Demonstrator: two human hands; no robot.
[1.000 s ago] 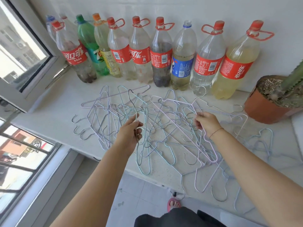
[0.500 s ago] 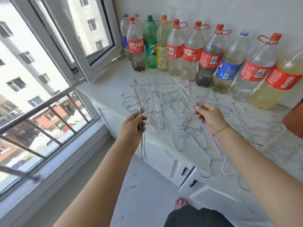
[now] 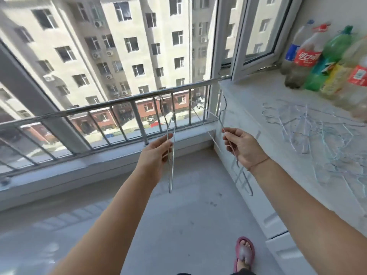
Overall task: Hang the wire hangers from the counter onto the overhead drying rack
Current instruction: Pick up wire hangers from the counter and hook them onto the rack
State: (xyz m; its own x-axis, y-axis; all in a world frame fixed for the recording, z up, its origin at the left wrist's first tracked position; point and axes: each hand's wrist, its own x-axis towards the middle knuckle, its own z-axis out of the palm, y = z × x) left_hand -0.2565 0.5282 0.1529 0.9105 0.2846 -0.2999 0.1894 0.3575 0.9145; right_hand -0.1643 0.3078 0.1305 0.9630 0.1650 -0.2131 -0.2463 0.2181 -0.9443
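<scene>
Your left hand (image 3: pixel 156 151) is closed on one wire hanger (image 3: pixel 171 155), pinched between thumb and fingers, with the hook end pointing up in front of the window railing (image 3: pixel 111 105). Your right hand (image 3: pixel 241 147) is closed on a second wire hanger (image 3: pixel 222 118), held by the thin wire near the neck, and its lower part hangs down past your wrist. Both hangers are in the air, away from the table (image 3: pixel 258 108). The rest of the hangers lie in a tangled pile (image 3: pixel 317 133) on the table at your right, near the row of bottles (image 3: pixel 317 62). The overhead drying rack is not in view, so I cannot tell how far you must reach.

I think the main risk is the grip of your right hand. It holds only a thin wire with the fingertips, so the hanger can turn or slip when you lift it. The long lower part may also catch on the table edge, or on the other hanger if your hands come close together. The window beside the table stands open, so a dropped hanger could perhaps go outside. When you return to the pile, one hanger may pull others off the table.
</scene>
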